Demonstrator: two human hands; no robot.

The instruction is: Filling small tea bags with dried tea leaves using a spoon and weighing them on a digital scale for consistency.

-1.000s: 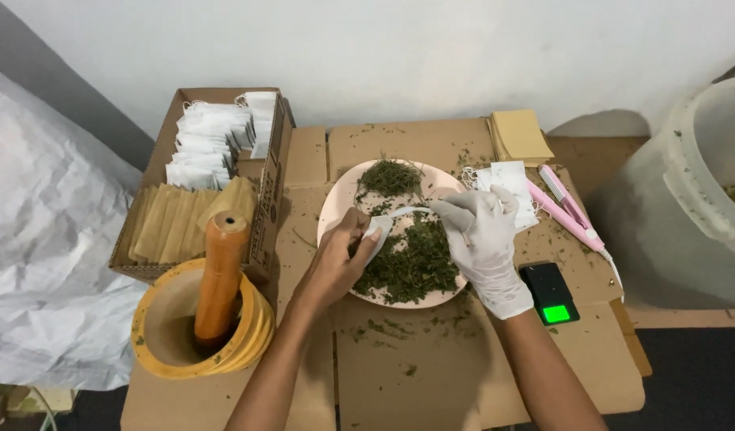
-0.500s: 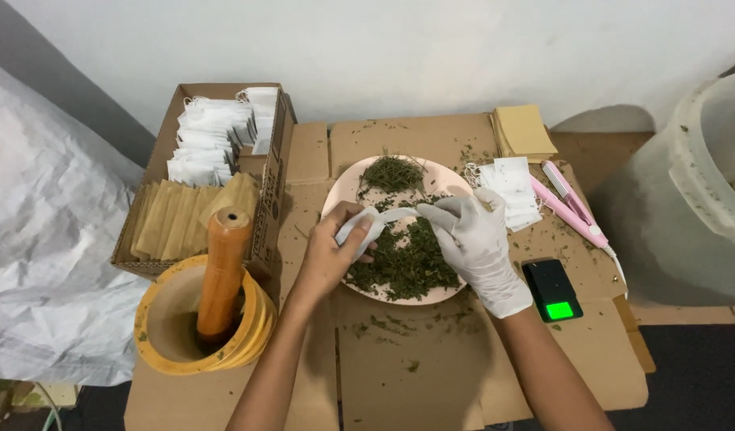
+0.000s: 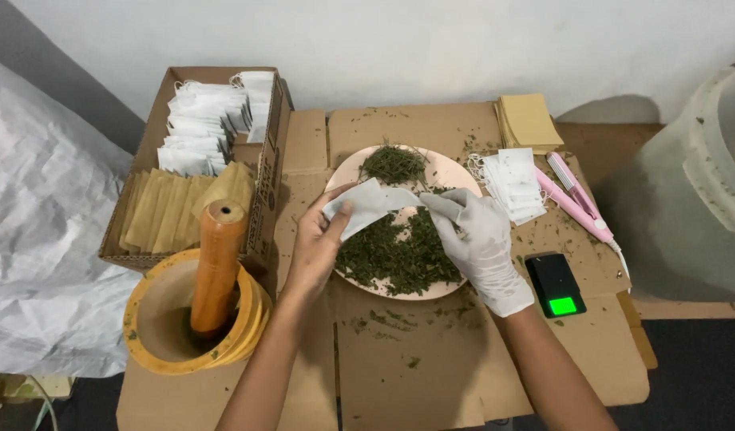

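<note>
Above the round pink plate [image 3: 455,177] of dried green herbs [image 3: 399,255], a small white paper filter bag [image 3: 366,205] is held. It is pinched by the bare left hand [image 3: 318,243]; its other end is gripped by the white-gloved right hand [image 3: 481,239]. Cardboard covers the counter [image 3: 415,359].

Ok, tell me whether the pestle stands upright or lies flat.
Upright, leaning slightly: the orange pestle stands with its lower end inside the yellow mortar, top tilted toward the cardboard box.
</note>
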